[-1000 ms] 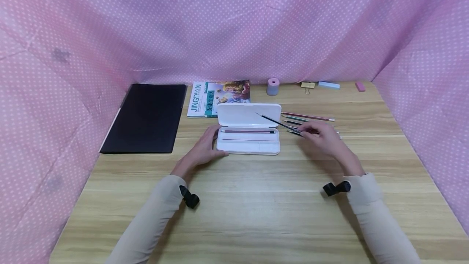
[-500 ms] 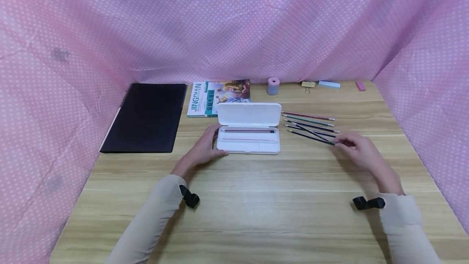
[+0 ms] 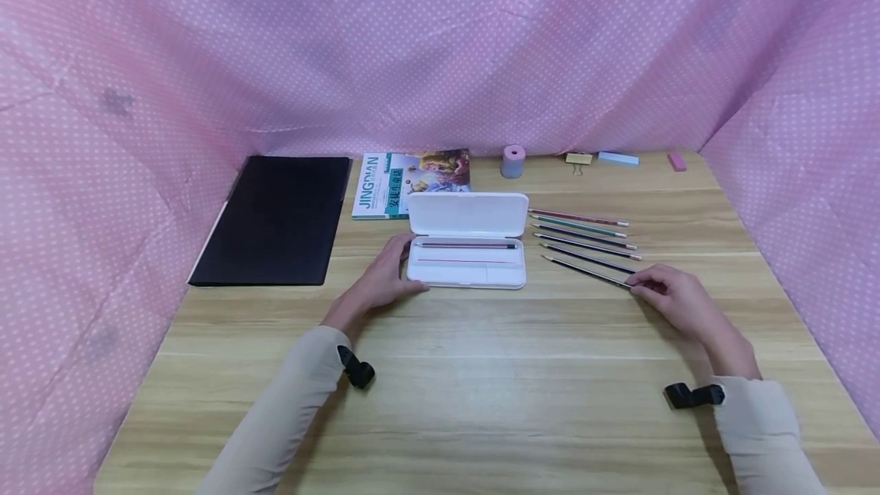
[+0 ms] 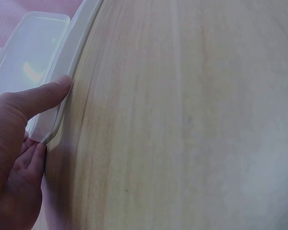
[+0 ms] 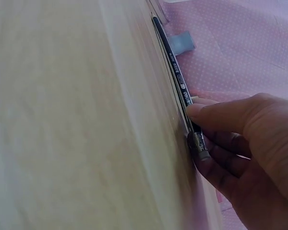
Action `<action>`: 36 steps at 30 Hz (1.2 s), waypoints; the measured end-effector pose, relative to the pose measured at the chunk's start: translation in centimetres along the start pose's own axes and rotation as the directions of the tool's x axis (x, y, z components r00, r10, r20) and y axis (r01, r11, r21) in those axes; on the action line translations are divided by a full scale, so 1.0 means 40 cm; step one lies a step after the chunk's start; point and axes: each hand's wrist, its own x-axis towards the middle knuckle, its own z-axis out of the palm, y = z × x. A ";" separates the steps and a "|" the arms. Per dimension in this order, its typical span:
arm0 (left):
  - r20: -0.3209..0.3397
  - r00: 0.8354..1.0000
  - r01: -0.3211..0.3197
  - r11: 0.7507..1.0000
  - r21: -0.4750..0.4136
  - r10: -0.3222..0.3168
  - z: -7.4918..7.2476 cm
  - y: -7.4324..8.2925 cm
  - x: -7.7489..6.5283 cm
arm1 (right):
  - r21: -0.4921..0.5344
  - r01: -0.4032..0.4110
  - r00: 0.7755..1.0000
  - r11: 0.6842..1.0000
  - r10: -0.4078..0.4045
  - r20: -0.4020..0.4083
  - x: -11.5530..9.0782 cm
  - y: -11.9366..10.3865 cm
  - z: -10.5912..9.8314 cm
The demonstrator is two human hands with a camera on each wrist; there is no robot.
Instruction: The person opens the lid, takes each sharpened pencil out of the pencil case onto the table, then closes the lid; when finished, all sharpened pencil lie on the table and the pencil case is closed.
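Observation:
My left hand (image 3: pixel 380 283) holds the left end of a white pencil case (image 3: pixel 447 275), thumb at its front edge and fingers round the far corner. Its lid stands raised at the back, and one dark red pencil (image 3: pixel 467 246) lies in the rear compartment. On the right, my right hand (image 3: pixel 677 302) pinches a black pencil (image 5: pixel 175 72) near its eraser end, between thumb and fingers. That pencil slants along the tabletop, its sharpened tip toward the case. Just behind it several more pencils (image 3: pixel 584 235) lie side by side, red, green and dark ones.
A black folder (image 3: pixel 275 220) lies at the left, with a picture book (image 3: pixel 412 182) behind the case. Along the back stand or lie a pink-and-blue cylinder (image 3: pixel 512 163), a binder clip (image 3: pixel 578 160), a light blue bar (image 3: pixel 618 158) and a pink eraser (image 3: pixel 677 163). Pink dotted cloth surrounds the table.
My right hand has carried the black pencil from above near the case rightward and down to the front of the pencil row. The left hand and case have stayed put.

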 end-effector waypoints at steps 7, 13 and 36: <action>-0.002 1.000 -0.004 1.000 -0.004 0.004 0.002 -0.001 -0.002 | -0.010 -0.029 1.000 1.000 0.029 -0.004 -0.003 0.009 0.005; -0.007 1.000 0.001 1.000 -0.008 -0.001 0.006 -0.002 -0.003 | -0.009 -0.032 0.999 0.999 0.032 0.006 -0.007 0.013 0.013; -0.007 1.000 -0.001 1.000 -0.013 0.001 0.003 -0.003 0.000 | 0.177 0.082 0.996 0.981 -0.077 -0.036 0.167 -0.162 0.055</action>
